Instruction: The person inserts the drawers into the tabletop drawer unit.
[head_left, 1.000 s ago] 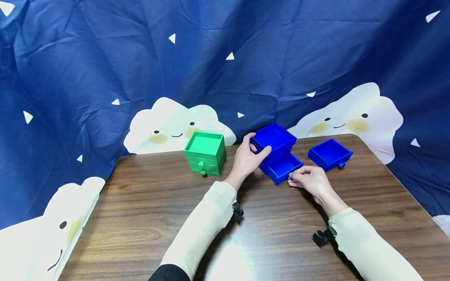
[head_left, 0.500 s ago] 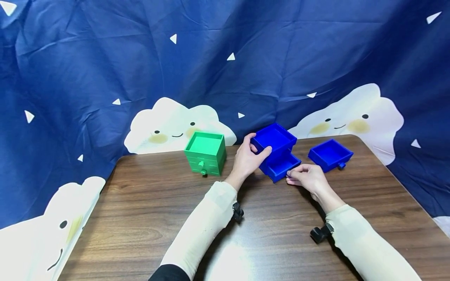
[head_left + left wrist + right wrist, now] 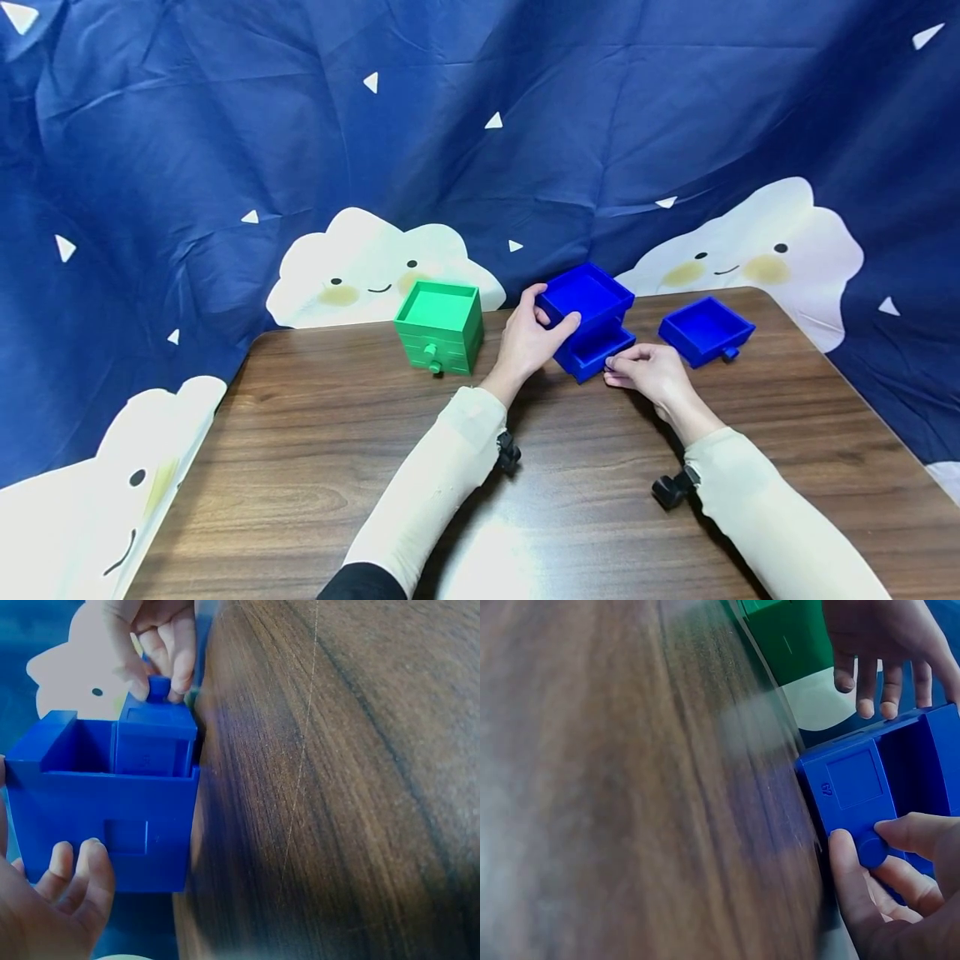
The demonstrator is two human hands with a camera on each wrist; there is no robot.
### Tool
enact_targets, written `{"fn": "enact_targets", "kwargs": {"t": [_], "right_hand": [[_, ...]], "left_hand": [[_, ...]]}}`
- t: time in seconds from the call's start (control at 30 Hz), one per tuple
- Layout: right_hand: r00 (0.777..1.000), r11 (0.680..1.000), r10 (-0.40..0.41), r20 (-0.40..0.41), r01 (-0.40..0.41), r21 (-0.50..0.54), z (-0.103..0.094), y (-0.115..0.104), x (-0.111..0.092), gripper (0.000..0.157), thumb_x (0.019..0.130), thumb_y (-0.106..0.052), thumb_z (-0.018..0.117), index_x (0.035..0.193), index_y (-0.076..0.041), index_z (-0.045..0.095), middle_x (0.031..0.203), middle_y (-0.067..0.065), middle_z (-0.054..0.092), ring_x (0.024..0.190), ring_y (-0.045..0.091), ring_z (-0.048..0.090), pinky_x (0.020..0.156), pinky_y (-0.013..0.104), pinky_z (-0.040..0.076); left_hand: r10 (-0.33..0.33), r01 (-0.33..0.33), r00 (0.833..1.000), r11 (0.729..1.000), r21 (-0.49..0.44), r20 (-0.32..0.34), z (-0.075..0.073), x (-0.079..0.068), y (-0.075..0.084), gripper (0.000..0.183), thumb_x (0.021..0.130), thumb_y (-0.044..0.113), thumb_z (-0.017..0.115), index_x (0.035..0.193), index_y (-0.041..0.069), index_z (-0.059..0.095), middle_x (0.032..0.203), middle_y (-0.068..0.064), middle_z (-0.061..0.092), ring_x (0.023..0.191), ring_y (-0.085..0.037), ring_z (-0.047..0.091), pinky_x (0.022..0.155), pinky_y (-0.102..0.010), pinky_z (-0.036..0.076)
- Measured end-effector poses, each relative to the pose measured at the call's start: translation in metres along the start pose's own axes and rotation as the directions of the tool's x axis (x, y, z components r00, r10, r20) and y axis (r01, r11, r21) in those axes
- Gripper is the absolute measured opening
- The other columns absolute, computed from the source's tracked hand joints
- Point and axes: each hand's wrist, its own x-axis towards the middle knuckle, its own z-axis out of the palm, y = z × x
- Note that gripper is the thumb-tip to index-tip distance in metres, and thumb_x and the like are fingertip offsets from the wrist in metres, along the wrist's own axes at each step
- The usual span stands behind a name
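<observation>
A small blue drawer cabinet point(image 3: 587, 293) with a shallow tray-like top stands toward the back of the table. My left hand point(image 3: 527, 340) grips its left side, thumb at the top front edge and fingers along the side wall. Out of the lower slot juts a blue drawer point(image 3: 600, 348), partly slid in. Its round knob point(image 3: 871, 850) is pinched between the thumb and fingers of my right hand point(image 3: 654, 377). Above this drawer, the upper slot point(image 3: 911, 769) is a dark opening. The left wrist view shows the drawer point(image 3: 156, 739) between the cabinet's side walls.
A loose blue drawer point(image 3: 705, 327) with a knob lies right of the cabinet. To the left stands a green drawer cabinet point(image 3: 438, 329), its drawers in. Behind the wooden table point(image 3: 315, 450) hangs a blue cloth point(image 3: 420, 150) with clouds.
My right hand has moved left and slightly back, pushing the lower drawer farther into the blue cabinet. The left hand and the cabinet have stayed in place.
</observation>
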Motion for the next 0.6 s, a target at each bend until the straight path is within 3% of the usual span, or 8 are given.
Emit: {"fn": "enact_targets", "kwargs": {"t": [0.37, 0.6], "right_hand": [[0.999, 0.999, 0.025, -0.026, -0.024, 0.030, 0.007, -0.003, 0.007, 0.004, 0.100, 0.003, 0.069, 0.100, 0.007, 0.068, 0.082, 0.000, 0.076, 0.073, 0.008, 0.078, 0.079, 0.026, 0.065], [0.999, 0.999, 0.020, -0.029, -0.019, 0.038, 0.011, -0.002, 0.009, 0.023, 0.103, 0.002, 0.065, 0.120, 0.017, 0.062, 0.084, -0.003, 0.076, 0.075, 0.006, 0.078, 0.081, 0.025, 0.064]], "left_hand": [[0.003, -0.004, 1.000, 1.000, 0.013, 0.006, 0.000, 0.000, 0.000, 0.075, 0.094, 0.051, 0.077, 0.157, 0.022, 0.048, 0.102, -0.009, 0.066, 0.083, -0.015, 0.057, 0.074, -0.027, 0.045], [0.003, -0.003, 1.000, 1.000, 0.011, 0.006, 0.001, 0.000, 0.000, 0.075, 0.094, 0.051, 0.077, 0.157, 0.022, 0.049, 0.102, -0.009, 0.066, 0.084, -0.016, 0.057, 0.075, -0.028, 0.046]]}}
